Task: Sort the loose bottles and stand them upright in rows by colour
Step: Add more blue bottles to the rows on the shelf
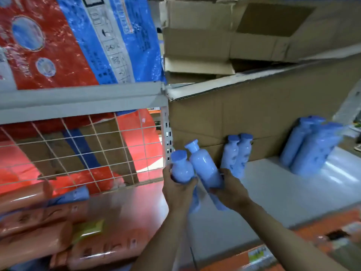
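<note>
While fingers hide their lower halves, the left hand (178, 189) and right hand (231, 192) each grip a blue bottle (205, 169).

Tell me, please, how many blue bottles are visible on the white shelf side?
6 clearly: one in the left hand, one in the right hand, two standing against the cardboard box, two standing further right. Blue below the left hand may be another.

No legible text or labels anywhere

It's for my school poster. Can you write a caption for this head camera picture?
Two hands hold blue bottles above a white shelf, near more blue bottles standing by a cardboard box.
</note>
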Motion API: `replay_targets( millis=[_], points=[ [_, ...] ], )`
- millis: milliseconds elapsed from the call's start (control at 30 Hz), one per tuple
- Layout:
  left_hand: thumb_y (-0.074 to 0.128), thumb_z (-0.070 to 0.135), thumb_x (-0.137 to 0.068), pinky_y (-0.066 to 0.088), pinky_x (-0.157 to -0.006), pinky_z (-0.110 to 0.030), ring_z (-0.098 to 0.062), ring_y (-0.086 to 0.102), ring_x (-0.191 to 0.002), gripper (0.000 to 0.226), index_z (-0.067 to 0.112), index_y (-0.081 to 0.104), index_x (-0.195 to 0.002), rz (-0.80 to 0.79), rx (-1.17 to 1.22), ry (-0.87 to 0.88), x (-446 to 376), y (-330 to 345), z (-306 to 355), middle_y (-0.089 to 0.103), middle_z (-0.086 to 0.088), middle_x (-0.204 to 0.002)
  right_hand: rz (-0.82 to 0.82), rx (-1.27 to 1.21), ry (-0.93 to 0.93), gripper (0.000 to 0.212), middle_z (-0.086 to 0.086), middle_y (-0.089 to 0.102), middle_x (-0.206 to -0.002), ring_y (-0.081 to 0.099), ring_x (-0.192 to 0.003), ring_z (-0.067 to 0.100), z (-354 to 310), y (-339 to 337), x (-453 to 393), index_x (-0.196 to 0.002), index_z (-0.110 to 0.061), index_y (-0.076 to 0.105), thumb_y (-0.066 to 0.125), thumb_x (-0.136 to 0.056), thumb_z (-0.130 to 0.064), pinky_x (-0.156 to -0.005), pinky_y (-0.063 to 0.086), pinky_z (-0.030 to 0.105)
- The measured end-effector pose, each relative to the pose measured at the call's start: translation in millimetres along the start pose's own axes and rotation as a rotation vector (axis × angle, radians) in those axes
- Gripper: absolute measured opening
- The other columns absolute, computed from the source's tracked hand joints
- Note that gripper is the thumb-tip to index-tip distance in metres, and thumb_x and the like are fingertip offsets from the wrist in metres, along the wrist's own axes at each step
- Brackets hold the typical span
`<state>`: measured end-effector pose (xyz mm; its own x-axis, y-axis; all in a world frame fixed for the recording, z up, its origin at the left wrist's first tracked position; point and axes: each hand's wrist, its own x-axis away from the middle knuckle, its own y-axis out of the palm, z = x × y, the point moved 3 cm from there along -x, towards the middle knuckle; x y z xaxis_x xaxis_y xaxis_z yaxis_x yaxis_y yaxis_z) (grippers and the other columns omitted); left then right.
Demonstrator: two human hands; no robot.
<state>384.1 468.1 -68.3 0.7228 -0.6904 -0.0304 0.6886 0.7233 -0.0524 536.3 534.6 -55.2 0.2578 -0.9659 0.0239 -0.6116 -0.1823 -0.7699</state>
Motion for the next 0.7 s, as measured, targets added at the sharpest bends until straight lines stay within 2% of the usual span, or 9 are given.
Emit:
replay_targets(
  millis=[67,167,267,367,433,500,567,633,700],
  points=[
    [0.081,0.017,-0.055,0.04,-0.062,-0.004,0.013,0.059,-0.077,0.054,0.042,0.05,-0.093,-0.038,-0.001,0.052,11.3,27.9,3.2,0.062,0.029,-0.084,0.045,-0.056,-0.004,0.062,0.011,0.06,-0.121,0.057,-0.111,0.035,20.8,-17.7,3.4,-0.129,-0.014,0.038,0.07,-0.078,-0.029,-0.084,0.043,0.036],
    [0.085,0.01,-0.06,0.04,-0.066,0.0,0.013,0.058,-0.083,0.061,0.039,0.05,-0.101,-0.141,-0.001,0.111,29.3,76.4,9.7,0.06,0.027,-0.093,0.148,-0.148,0.0,0.059,0.014,0.06,-0.117,0.058,-0.108,0.036,53.8,-47.1,7.5,-0.128,-0.01,0.039,0.07,-0.078,-0.017,-0.074,0.039,0.031],
    [0.087,0.014,-0.058,0.045,-0.072,-0.007,0.007,0.062,-0.088,0.057,0.038,0.054,-0.097,-0.217,-0.005,0.171,46.7,131.4,13.3,0.067,0.019,-0.097,0.237,-0.205,0.001,0.061,0.017,0.059,-0.117,0.058,-0.107,0.035,94.4,-82.6,9.1,-0.13,-0.002,0.04,0.07,-0.077,-0.006,-0.069,0.03,0.024],
    [0.085,0.017,-0.059,0.048,-0.084,-0.015,0.01,0.06,-0.093,0.055,0.042,0.053,-0.096,-0.297,-0.044,0.251,69.1,191.5,22.9,0.066,0.019,-0.1,0.279,-0.248,0.004,0.059,0.018,0.058,-0.121,0.056,-0.112,0.031,140.7,-124.1,4.9,-0.126,0.001,0.046,0.071,-0.073,-0.005,-0.079,0.037,0.026],
    [0.085,0.019,-0.06,0.047,-0.084,-0.015,0.009,0.06,-0.093,0.053,0.042,0.052,-0.093,-0.344,-0.05,0.279,85.1,232.3,29.8,0.066,0.02,-0.098,0.307,-0.261,0.015,0.066,0.018,0.058,-0.121,0.056,-0.112,0.031,173.9,-150.7,-1.0,-0.125,-0.001,0.048,0.069,-0.066,-0.02,-0.087,0.044,0.035],
    [0.085,0.026,-0.055,0.05,-0.078,-0.021,0.002,0.063,-0.089,0.05,0.041,0.054,-0.092,-0.359,-0.037,0.27,98.9,272.5,33.3,0.067,0.02,-0.094,0.314,-0.299,0.058,0.063,0.017,0.059,-0.115,0.058,-0.108,0.034,209.7,-176.5,-8.3,-0.119,-0.006,0.049,0.066,-0.061,-0.025,-0.088,0.047,0.045],
    [0.081,0.038,-0.05,0.054,-0.076,-0.03,-0.002,0.064,-0.087,0.052,0.038,0.056,-0.096,-0.362,-0.017,0.27,110.8,310.3,36.9,0.068,0.019,-0.093,0.341,-0.318,0.08,0.052,0.013,0.059,-0.108,0.059,-0.102,0.034,236.7,-203.8,-12.6,-0.11,-0.016,0.047,0.072,-0.065,-0.02,-0.086,0.048,0.047],
    [0.078,0.043,-0.049,0.055,-0.081,-0.036,-0.004,0.065,-0.093,0.059,0.036,0.057,-0.104,-0.378,-0.005,0.274,121.6,344.8,40.1,0.068,0.018,-0.1,0.346,-0.328,0.083,0.048,0.009,0.058,-0.101,0.06,-0.096,0.033,260.2,-229.1,-17.2,-0.105,-0.019,0.042,0.073,-0.072,-0.006,-0.081,0.048,0.041],
    [0.079,0.041,-0.05,0.054,-0.086,-0.035,0.001,0.063,-0.099,0.063,0.039,0.057,-0.109,-0.406,0.016,0.272,131.2,375.0,41.5,0.066,0.024,-0.106,0.35,-0.338,0.094,0.048,0.006,0.057,-0.099,0.061,-0.093,0.031,284.1,-249.0,-22.1,-0.106,-0.019,0.042,0.072,-0.073,-0.002,-0.079,0.049,0.039]
  ],
)
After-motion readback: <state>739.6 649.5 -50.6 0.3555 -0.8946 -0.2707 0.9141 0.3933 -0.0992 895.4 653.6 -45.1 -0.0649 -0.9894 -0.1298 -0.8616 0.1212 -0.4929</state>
